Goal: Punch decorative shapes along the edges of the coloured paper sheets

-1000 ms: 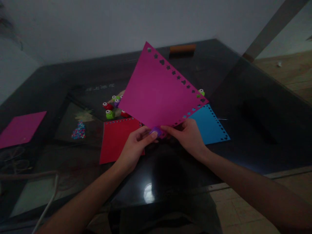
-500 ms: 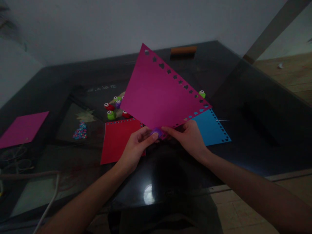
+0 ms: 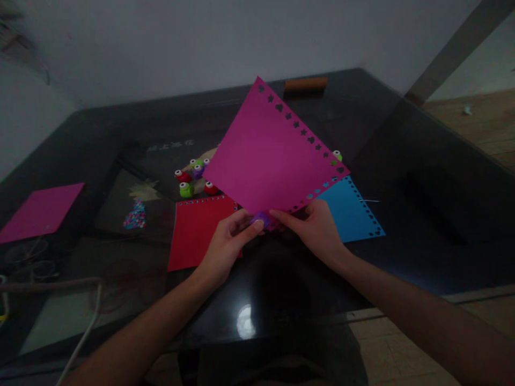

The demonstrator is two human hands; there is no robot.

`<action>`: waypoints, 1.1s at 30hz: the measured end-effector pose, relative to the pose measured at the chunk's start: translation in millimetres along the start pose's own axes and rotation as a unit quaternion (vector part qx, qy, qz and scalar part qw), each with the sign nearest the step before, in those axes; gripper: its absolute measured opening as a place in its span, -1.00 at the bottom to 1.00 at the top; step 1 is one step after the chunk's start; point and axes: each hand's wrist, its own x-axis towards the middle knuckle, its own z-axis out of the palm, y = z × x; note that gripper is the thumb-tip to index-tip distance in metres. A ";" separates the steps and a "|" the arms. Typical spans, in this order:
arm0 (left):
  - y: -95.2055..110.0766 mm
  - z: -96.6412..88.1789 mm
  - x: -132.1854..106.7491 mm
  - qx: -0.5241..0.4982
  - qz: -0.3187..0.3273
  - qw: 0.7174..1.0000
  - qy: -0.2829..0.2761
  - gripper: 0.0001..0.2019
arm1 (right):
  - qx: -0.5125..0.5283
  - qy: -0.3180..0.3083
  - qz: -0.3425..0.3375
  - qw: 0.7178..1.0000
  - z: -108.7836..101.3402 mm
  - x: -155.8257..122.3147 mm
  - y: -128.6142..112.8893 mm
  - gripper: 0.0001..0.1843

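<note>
A pink paper sheet (image 3: 269, 153) is held up at a tilt above the table, with shaped holes along its right-hand edges. My left hand (image 3: 229, 238) is closed around a small purple paper punch (image 3: 260, 219) at the sheet's near corner, thumb on top. My right hand (image 3: 319, 228) pinches the sheet beside the punch; its lower fingers are partly hidden. Beneath and to the left lies a red paper sheet (image 3: 197, 233) with holes along its top. A blue paper sheet (image 3: 352, 212), also punched, is partly covered by my right hand.
Several frog-like red, green and purple punches (image 3: 186, 189) stand behind the red sheet; a green one (image 3: 337, 155) is at the right. Paper confetti (image 3: 135, 215) is piled at left, near another pink sheet (image 3: 44, 212). A brown roll (image 3: 306, 84) lies at the back.
The pink sheet's far corner has swung right, and the sheet has turned slightly about the punch. Both hands keep their grips almost in place.
</note>
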 end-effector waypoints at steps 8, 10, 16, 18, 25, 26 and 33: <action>-0.2 2.8 0.3 -0.009 0.005 1.000 0.002 -0.68 | -0.014 0.005 -0.011 1.000 -1.3 -0.2 -0.6 -0.75; -0.9 3.2 0.4 -0.005 0.007 1.000 0.002 -0.68 | -0.007 0.003 -0.011 1.000 -1.3 -0.3 -1.8 -0.75; -1.3 4.4 0.5 0.000 0.011 1.000 0.011 -0.68 | -0.015 0.003 -0.010 1.000 -1.3 -0.1 -5.0 -0.77; -1.2 4.9 0.6 0.005 0.012 1.000 0.016 -0.68 | -0.018 0.004 -0.009 1.000 -1.5 -0.1 -5.0 -0.78; -0.1 4.3 1.6 0.020 0.015 1.000 0.012 -0.70 | -0.009 0.005 -0.005 1.000 -2.0 -0.1 -4.4 -0.76; 0.1 4.2 1.8 0.020 0.016 1.000 0.013 -0.69 | -0.011 0.003 -0.005 1.000 -2.0 0.0 -4.4 -0.76; -0.7 2.8 2.3 0.031 0.003 0.999 0.014 -0.68 | -0.021 0.001 -0.005 1.000 -2.6 0.8 -1.6 -0.74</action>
